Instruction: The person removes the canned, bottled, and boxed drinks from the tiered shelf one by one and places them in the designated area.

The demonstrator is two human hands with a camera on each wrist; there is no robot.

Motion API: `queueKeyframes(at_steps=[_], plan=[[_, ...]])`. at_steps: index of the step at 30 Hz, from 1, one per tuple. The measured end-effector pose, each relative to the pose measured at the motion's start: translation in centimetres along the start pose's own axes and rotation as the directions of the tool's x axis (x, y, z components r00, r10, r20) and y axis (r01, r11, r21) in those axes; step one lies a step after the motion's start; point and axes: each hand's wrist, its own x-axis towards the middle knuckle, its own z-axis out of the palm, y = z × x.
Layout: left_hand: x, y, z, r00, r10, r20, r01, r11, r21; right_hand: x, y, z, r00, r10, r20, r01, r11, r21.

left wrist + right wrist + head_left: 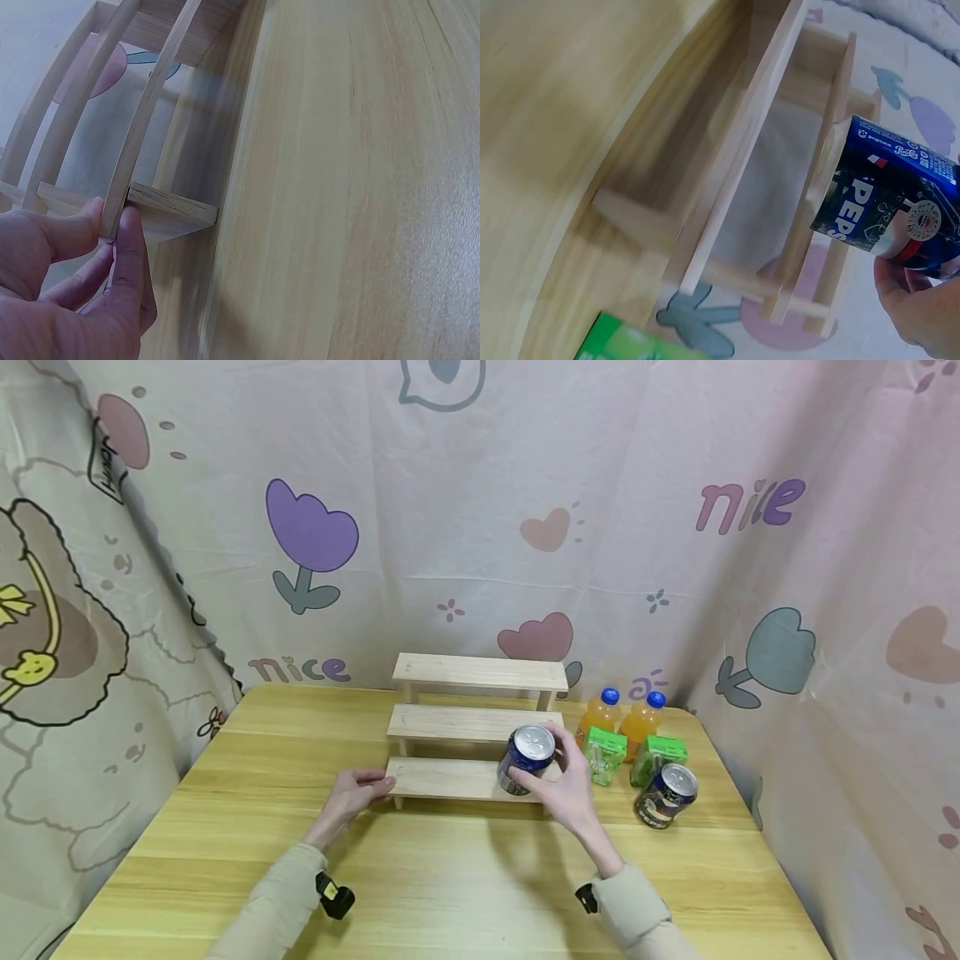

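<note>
A three-tier wooden step shelf (442, 778) stands toward the back of the table. My left hand (351, 800) pinches the left end of its lowest board, with the thumb above and fingers underneath in the left wrist view. Held in my right hand (570, 793) is a dark blue Pepsi can (896, 199), upright over the right part of the lowest board. In the right wrist view, the can's base appears raised off the boards. That hand's fingers are partly hidden behind the can.
Right of the shelf stand two orange drink bottles (640, 725) with blue caps. Two green drink cartons (606, 756) are in front of them. A second dark can (665, 797) stands nearest the front. Patterned curtain (450, 527) hangs behind and at both sides.
</note>
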Motion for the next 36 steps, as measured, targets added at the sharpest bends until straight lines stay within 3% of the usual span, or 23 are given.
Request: queueKeyframes(at_steps=[17,28,31,36], plan=[[0.0,0.2,-0.2,1.000,-0.009,-0.007,0.010,1.000,0.024,-1.0,2.2,-5.2,0.987,0.036,-0.157,-0.042,0.998,-0.039],[-0.1,0.3,0.0,1.000,-0.013,-0.010,0.013,1.000,-0.003,-1.7,4.0,-7.5,0.965,0.114,-0.237,-0.144,0.983,-0.115],[0.0,0.3,0.0,1.000,-0.010,-0.006,0.010,1.000,-0.015,-1.8,3.2,-7.7,0.958,0.151,-0.244,-0.187,0.973,-0.133],[0.0,0.4,0.1,1.000,-0.010,-0.004,0.010,1.000,-0.028,-2.0,4.6,-8.1,0.948,0.199,-0.247,-0.245,0.954,-0.170]])
